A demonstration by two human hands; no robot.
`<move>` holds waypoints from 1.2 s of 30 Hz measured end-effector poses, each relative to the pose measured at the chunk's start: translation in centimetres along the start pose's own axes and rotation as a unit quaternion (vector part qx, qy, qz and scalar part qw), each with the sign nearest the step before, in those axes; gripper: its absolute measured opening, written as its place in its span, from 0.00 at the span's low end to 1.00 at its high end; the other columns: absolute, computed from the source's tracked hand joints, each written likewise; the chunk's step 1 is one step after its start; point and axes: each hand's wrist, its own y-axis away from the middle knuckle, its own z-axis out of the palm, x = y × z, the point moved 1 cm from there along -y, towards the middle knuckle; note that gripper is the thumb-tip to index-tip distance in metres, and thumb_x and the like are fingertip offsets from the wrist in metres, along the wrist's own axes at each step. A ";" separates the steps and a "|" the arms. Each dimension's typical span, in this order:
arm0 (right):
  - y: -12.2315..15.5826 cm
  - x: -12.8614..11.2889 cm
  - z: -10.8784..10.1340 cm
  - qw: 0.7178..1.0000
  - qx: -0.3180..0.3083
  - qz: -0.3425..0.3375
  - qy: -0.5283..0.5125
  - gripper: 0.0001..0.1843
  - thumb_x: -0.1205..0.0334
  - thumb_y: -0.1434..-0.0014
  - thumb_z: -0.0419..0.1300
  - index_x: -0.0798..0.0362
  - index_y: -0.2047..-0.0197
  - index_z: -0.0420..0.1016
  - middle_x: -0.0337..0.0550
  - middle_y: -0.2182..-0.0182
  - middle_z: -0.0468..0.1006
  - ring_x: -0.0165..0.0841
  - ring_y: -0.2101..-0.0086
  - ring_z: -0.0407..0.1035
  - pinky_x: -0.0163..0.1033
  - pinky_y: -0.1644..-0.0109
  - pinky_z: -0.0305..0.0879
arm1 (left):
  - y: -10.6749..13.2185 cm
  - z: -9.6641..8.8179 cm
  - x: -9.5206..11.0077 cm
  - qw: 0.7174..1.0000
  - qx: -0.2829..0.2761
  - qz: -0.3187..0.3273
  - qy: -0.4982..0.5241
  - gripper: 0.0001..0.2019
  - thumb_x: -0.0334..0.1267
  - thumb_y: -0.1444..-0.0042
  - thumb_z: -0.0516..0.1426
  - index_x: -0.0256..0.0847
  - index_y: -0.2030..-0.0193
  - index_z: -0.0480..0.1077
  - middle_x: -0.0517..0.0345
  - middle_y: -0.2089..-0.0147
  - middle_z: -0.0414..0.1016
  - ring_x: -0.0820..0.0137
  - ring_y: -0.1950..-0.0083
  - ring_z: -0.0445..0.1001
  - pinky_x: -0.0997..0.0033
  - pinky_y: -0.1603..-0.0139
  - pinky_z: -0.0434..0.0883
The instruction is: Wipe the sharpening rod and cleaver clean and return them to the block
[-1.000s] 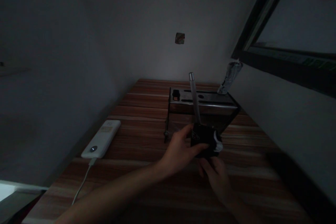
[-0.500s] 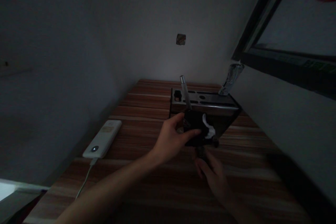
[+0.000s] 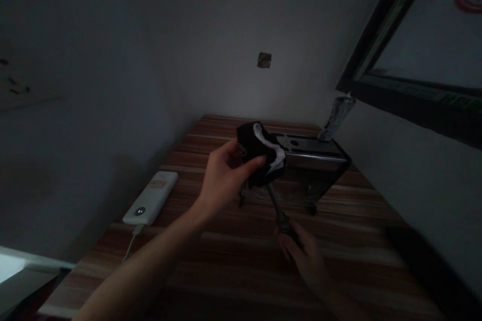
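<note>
Black, white-streaked bundle (image 3: 253, 141) hangs above the counter (image 3: 226, 261), pinched by the left hand's (image 3: 225, 170) thumb and fingers; toward five o'clock, the right hand (image 3: 306, 256) curls round the rod (image 3: 276, 201). Best move both in line, avoiding the metal-topped stand (image 3: 314, 159) at three o'clock.

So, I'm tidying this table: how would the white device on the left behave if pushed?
The white device lies flat, so it should slide rather than tip. Its slab shape probably won't roll. The attached cable may tug back.
</note>
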 end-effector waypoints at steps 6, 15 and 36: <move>0.0 0.3 0.1 1.000 -0.001 0.006 0.006 0.22 0.43 0.46 0.56 0.57 0.67 0.71 0.33 0.84 0.61 0.25 0.83 0.54 0.31 0.80 0.53 | -0.9 -1.5 0.0 0.998 0.032 0.035 0.029 0.13 0.40 0.57 0.66 0.37 0.65 0.74 0.57 0.66 0.79 0.69 0.64 0.77 0.75 0.65 0.72; 0.1 0.5 0.0 1.000 -0.010 0.005 0.025 0.21 0.44 0.46 0.56 0.56 0.66 0.72 0.34 0.83 0.62 0.26 0.82 0.56 0.31 0.79 0.55 | -1.5 -2.6 0.0 0.994 0.075 0.050 0.063 0.11 0.41 0.57 0.65 0.38 0.68 0.74 0.58 0.67 0.78 0.70 0.65 0.77 0.75 0.64 0.72; 0.3 1.2 -0.2 1.000 0.005 0.012 0.015 0.21 0.44 0.45 0.56 0.56 0.65 0.72 0.34 0.82 0.63 0.26 0.82 0.57 0.32 0.78 0.57 | -0.3 -0.5 -0.7 0.997 0.037 0.009 0.063 0.08 0.38 0.56 0.64 0.38 0.69 0.74 0.60 0.70 0.78 0.72 0.70 0.75 0.77 0.69 0.71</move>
